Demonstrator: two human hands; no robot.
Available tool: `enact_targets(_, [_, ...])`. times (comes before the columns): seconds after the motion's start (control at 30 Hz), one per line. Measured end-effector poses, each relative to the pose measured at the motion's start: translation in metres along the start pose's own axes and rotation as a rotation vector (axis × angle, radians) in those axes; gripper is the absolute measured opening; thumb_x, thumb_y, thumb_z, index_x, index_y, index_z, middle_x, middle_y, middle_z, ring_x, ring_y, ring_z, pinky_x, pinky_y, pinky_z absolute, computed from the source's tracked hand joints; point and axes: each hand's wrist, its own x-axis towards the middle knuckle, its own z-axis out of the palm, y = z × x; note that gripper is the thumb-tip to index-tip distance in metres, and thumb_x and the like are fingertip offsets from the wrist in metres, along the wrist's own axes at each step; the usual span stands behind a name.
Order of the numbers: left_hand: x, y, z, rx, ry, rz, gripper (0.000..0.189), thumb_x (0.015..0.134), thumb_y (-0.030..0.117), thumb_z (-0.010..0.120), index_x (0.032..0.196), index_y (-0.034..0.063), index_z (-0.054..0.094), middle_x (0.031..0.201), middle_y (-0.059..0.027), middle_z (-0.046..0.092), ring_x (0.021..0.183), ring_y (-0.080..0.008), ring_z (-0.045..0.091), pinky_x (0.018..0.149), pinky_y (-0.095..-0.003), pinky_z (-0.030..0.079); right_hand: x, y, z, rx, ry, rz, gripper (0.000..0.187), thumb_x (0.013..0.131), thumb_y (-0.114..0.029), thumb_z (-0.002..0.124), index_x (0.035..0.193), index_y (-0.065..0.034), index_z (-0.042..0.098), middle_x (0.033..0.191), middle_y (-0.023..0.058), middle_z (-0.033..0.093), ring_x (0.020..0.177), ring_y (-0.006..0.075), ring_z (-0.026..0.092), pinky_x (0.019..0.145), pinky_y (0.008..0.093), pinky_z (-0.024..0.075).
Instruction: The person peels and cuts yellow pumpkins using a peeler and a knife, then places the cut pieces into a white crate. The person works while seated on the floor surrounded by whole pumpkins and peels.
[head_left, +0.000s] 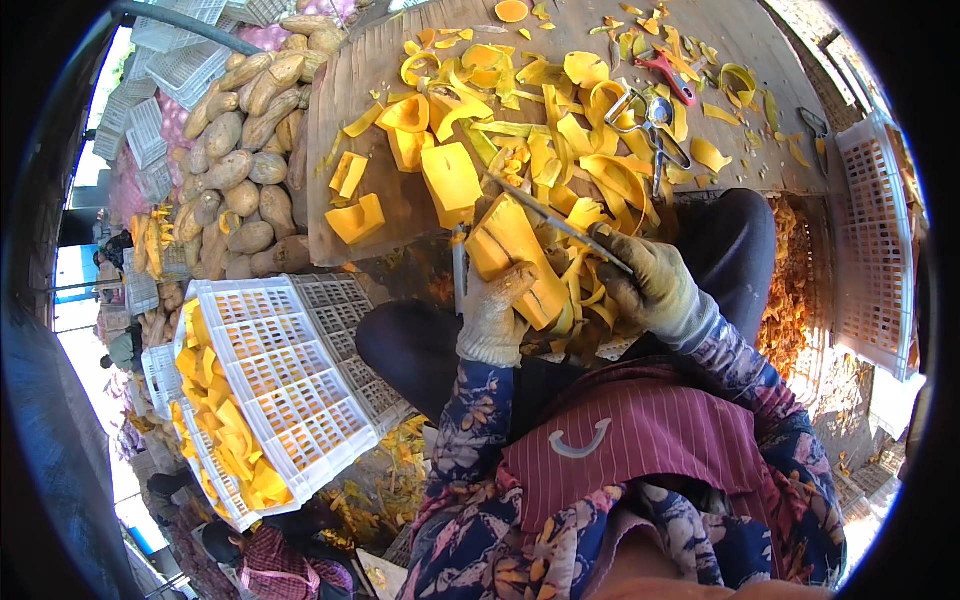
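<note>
My left hand (499, 311), in a pale work glove, grips a long peeled block of orange squash (514, 255). A dark lengthwise split runs along the block's face. In my right hand (652, 285), also gloved, is a knife (562, 223); its narrow blade slants up and left just over the block's right edge. Whether the blade touches the flesh I cannot tell, and its handle is hidden in the glove. Just beyond the block stands another peeled squash piece (451, 180). Curled peels (600, 289) hang beneath my hands.
On the wooden table (352, 90) lie squash scraps, a metal peeler (660, 131) and a red-handled peeler (667, 75). A white plastic crate (289, 382) of cut squash stands left, near a heap of whole squashes (244, 172). Another crate (874, 247) is at right. A person (281, 562) sits lower left.
</note>
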Motion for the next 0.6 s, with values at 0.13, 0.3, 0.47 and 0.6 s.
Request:
enact_targets(0.13, [-0.007, -0.019, -0.017, 0.118, 0.102, -0.007, 0.043, 0.099, 0.025, 0.063, 0.135, 0.0055, 0.050, 0.129, -0.0128, 0.059, 0.116, -0.0262, 0.060, 0.102, -0.0431, 0.051, 0.011, -0.017, 0.011, -0.295, -0.230, -0.208, 0.065, 0.078, -0.012, 0.072, 0.138, -0.0026, 0.048, 0.080, 0.0121, 0.064, 0.064, 0.0308, 0.067, 0.054, 0.0390, 0.0534])
enact_targets(0.3, [-0.026, -0.017, -0.013, 0.249, 0.069, 0.063, 0.050, 0.101, 0.024, 0.061, 0.143, 0.0071, 0.043, 0.136, -0.0118, 0.054, 0.122, -0.0249, 0.057, 0.103, -0.0393, 0.051, 0.016, -0.018, 0.027, -0.402, -0.267, -0.203, 0.063, 0.079, -0.021, 0.072, 0.136, -0.0061, 0.048, 0.082, 0.0112, 0.065, 0.066, 0.0304, 0.069, 0.053, 0.0389, 0.0540])
enact_targets(0.47, [-0.047, -0.003, 0.030, 0.093, 0.252, -0.057, 0.061, 0.089, 0.005, 0.074, 0.142, 0.0037, 0.044, 0.131, -0.0143, 0.057, 0.120, -0.0258, 0.059, 0.103, -0.0407, 0.053, 0.004, 0.004, 0.050, -0.422, -0.347, -0.086, 0.060, 0.082, -0.016, 0.066, 0.139, -0.0071, 0.047, 0.082, 0.0115, 0.064, 0.068, 0.0322, 0.067, 0.056, 0.0406, 0.0538])
enact_targets(0.6, [-0.062, 0.012, 0.045, 0.051, 0.069, 0.027, 0.065, 0.084, -0.003, 0.072, 0.143, 0.0009, 0.044, 0.133, -0.0153, 0.058, 0.119, -0.0280, 0.062, 0.098, -0.0415, 0.056, -0.012, 0.035, 0.048, -0.440, -0.433, 0.219, 0.052, 0.089, -0.018, 0.064, 0.138, -0.0060, 0.051, 0.093, 0.0165, 0.068, 0.077, 0.0372, 0.068, 0.066, 0.0442, 0.0548])
